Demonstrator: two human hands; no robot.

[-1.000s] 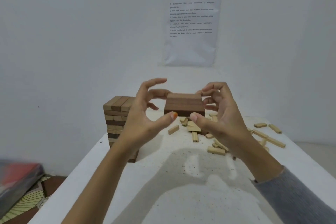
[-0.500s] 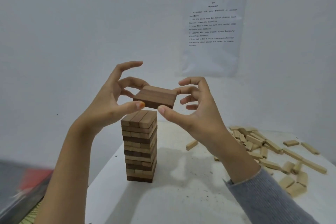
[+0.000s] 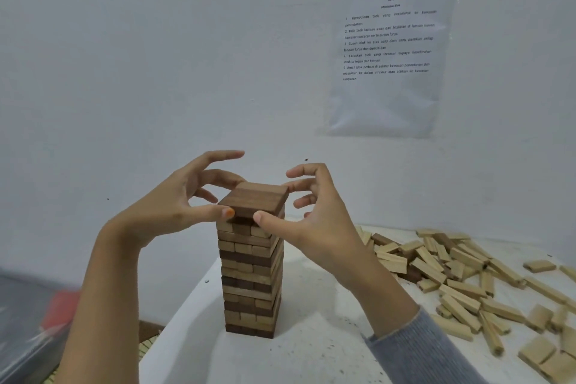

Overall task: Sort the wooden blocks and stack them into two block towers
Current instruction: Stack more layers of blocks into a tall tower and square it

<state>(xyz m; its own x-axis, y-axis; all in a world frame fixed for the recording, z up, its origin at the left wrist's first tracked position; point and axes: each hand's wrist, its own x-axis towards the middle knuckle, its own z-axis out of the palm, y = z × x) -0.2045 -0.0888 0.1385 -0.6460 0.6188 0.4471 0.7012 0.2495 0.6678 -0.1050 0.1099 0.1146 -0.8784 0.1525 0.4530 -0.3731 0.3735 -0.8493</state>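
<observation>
Pinching the dark layer of blocks (image 3: 254, 199) between thumb and fingertips, the left grip (image 3: 168, 212) clasps its left side and the right grip (image 3: 318, 221) its right. That layer sits at the top of the tower (image 3: 251, 277), which stands on the white bench (image 3: 311, 352); loose pale blocks (image 3: 461, 277) lie scattered to the right.

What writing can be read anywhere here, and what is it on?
Sheet on the wall, five numbered lines, partly legible:
"1 Kumpulkan blok yang berselerak ke kawasan penindanan"
"3 Susun blok ke atas satu demi satu"
"5 Ambil blok berbaki di sekitar kawasan penindanan"
Heading and the other lines: too small or blurred to read surely.
Wooden blocks: no writing visible.
</observation>
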